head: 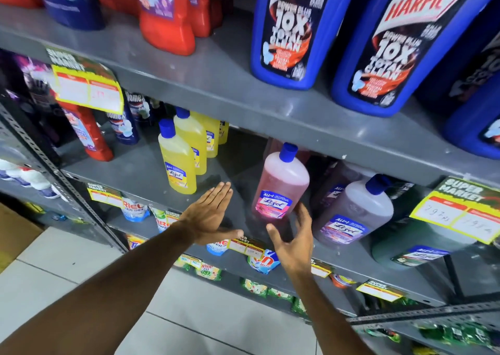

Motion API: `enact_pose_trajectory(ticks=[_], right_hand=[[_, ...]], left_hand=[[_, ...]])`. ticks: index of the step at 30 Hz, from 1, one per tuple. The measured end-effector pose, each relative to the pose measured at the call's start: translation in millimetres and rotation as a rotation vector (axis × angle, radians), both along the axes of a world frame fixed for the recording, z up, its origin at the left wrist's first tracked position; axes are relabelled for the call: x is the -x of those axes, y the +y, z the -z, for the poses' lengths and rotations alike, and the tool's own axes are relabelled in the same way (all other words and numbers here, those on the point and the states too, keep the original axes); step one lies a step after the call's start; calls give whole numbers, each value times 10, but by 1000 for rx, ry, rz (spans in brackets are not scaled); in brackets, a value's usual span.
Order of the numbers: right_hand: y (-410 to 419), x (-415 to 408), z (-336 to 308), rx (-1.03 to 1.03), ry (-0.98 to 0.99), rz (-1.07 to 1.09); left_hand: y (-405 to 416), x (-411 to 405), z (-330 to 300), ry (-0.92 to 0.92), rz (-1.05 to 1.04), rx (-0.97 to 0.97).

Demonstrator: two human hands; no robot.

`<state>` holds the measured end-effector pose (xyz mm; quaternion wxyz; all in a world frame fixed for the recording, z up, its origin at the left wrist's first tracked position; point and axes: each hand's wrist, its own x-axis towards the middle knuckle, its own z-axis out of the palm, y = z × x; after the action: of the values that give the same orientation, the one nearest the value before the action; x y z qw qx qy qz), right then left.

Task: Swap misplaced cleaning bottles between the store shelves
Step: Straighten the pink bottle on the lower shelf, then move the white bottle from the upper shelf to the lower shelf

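Observation:
A pink Lizol bottle [280, 184] with a blue cap stands on the middle grey shelf [140, 173]. My right hand [293, 238] is open just below and in front of it, fingers apart, holding nothing. My left hand [212, 215] is flat and open to the bottle's left, over the bare shelf space. Yellow Lizol bottles [177, 160] stand in a row to the left. A lavender Lizol bottle [357, 214] and a green one [414, 246] stand to the right.
Big blue Harpic bottles [292, 30] and red bottles [167, 16] fill the upper shelf [216, 78]. Yellow price tags [460, 216] hang from shelf edges. Detergent pouches [263, 262] sit on lower shelves. A tiled floor [67, 273] lies below.

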<state>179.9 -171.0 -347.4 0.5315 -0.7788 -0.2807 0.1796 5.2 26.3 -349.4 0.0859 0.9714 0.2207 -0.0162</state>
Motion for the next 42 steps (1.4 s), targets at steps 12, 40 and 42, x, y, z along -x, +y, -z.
enact_pose_trajectory(ticks=[12,40,42], right_hand=[[165,901,-1642,-174,-485,-519],[3207,2211,-3590,-293,-262,-328],[3277,2253,-3586,-293,-229,-308]], left_hand=[[-531,1212,-1560,-279,-189,-156],[1906,2785,-3177,-251,-457,-333],[2037,2786,-3148,-234,-419,-330]])
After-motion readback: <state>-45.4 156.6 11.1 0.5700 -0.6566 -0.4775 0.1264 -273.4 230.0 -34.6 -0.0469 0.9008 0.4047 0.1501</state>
